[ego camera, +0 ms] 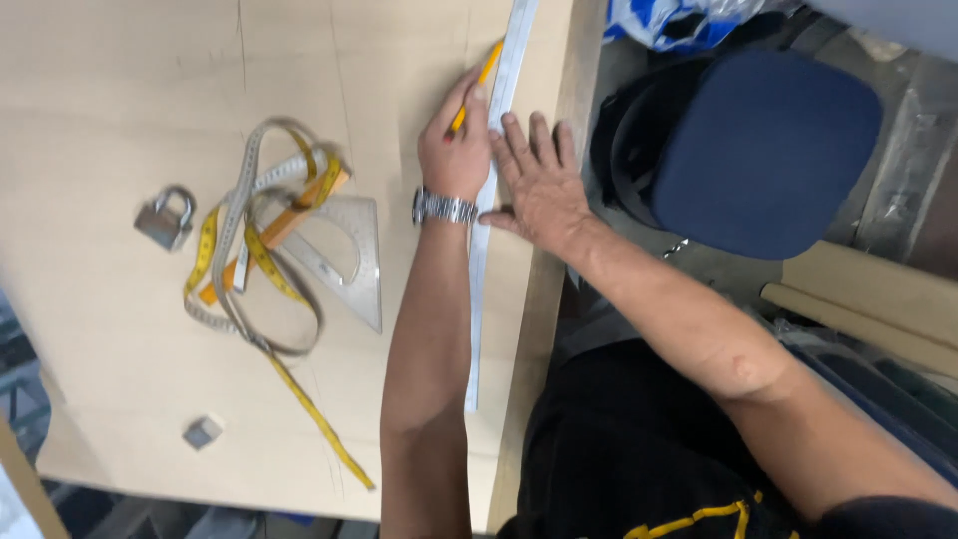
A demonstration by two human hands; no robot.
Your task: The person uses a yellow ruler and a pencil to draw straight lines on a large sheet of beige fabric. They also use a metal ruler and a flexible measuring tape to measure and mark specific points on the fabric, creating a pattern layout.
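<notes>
Your left hand (454,150) has its grip pinched shut on a yellow pencil (477,85), tip end up against the left edge of the long steel ruler (496,150). Metal wristwatch (445,208) on that wrist.

Your right hand (539,180) is flat, fingers spread, palm pressing down on the ruler and the bench (120,100) just beside the pencil hand. Nothing gripped in it, only holding the ruler down. The two hands touch or nearly touch across the ruler; can't tell which.

Ruler runs lengthwise along the right side of the light wooden bench, close to and roughly parallel with its right edge. Its far end goes out of the top of the frame, its near end stops beside your left forearm. Faint pencil lines show on the board further up.

Left of your forearm, well apart from the ruler:
- clear plastic set square (349,255) lying flat
- yellow and white tape measure (239,250) in loose loops over the set square, one tail trailing toward the near edge of the bench
- orange flat stick (284,225) under the tape loops
- padlock (165,218) left of the tape, shackle up
- small grey block (203,431) near the near-left corner

Off the bench to the right: a dark blue chair seat (763,150), and wooden strips (868,299) below it. Blue and white plastic bag (679,20) at the top
</notes>
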